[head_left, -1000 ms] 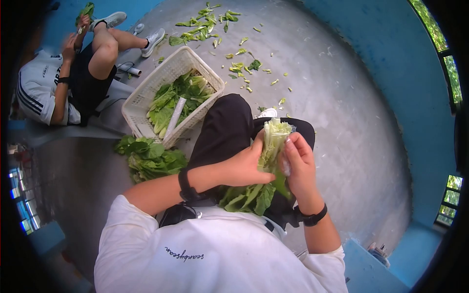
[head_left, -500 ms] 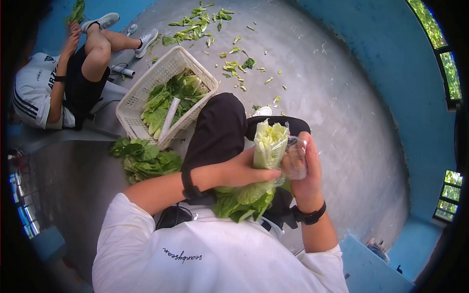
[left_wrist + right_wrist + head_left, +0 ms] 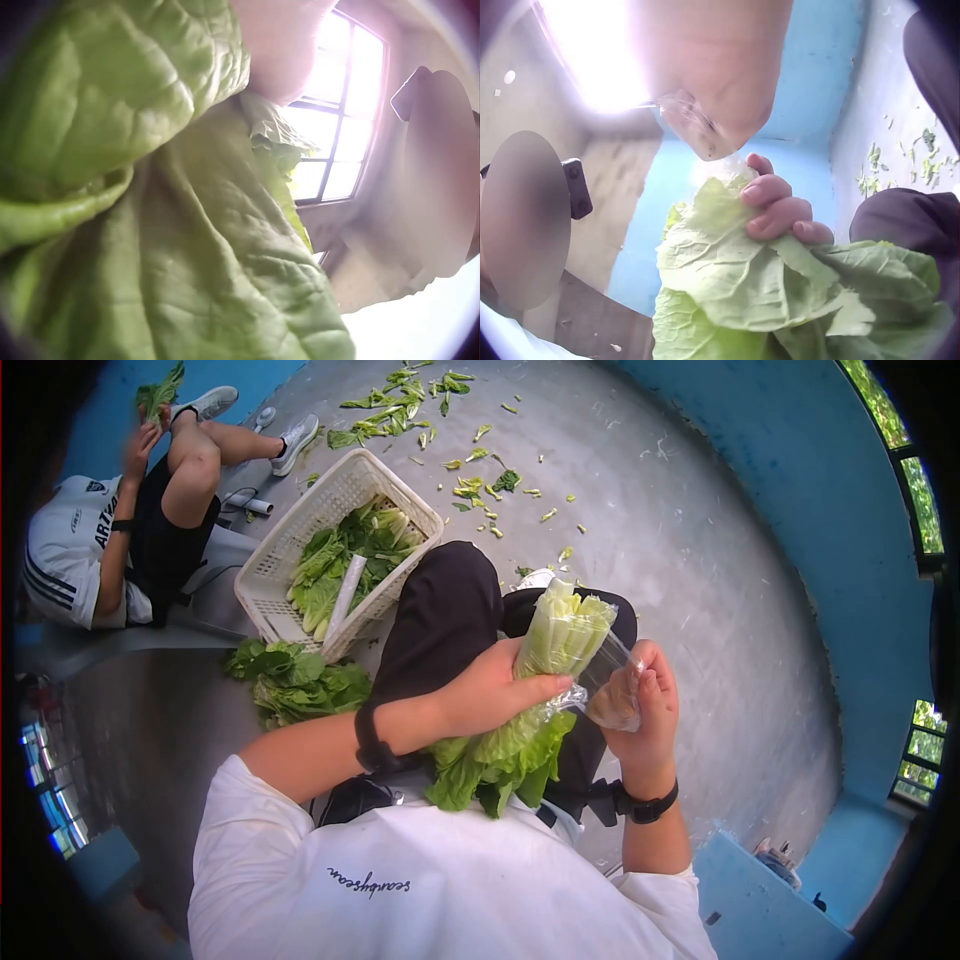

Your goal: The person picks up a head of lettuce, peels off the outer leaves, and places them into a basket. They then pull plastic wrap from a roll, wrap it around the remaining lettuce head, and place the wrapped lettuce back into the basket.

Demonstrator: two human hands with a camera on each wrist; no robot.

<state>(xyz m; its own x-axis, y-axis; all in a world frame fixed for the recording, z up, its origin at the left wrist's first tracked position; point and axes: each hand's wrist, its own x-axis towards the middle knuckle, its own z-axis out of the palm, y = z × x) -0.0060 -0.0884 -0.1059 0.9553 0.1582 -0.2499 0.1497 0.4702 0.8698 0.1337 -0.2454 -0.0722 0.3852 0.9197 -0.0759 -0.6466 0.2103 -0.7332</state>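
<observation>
A bunch of leafy greens [image 3: 565, 632] stands over the lap, pale cut stalks up and leaves hanging below. My left hand [image 3: 490, 690] grips it around the middle, with the thumb across the front. Clear plastic film [image 3: 612, 695] is wrapped about the stalks and stretches off to the right. My right hand [image 3: 652, 710] holds the film with bent fingers, a short way from the bunch. In the left wrist view a broad green leaf [image 3: 217, 247] fills most of the picture. Left fingertips [image 3: 772, 214] show curled round the leaves in the right wrist view.
A white plastic crate [image 3: 268, 575] at front left contains more greens and a pale tube [image 3: 346, 598]. Loose greens [image 3: 300, 685] lie beside it. Scraps [image 3: 490, 485] are scattered over the floor. Another person [image 3: 90, 550] sits at far left, holding leaves.
My right hand has moved outward to the right, drawing the film away from the stalks. The bunch has turned and now leans rightward in my left hand's grip.
</observation>
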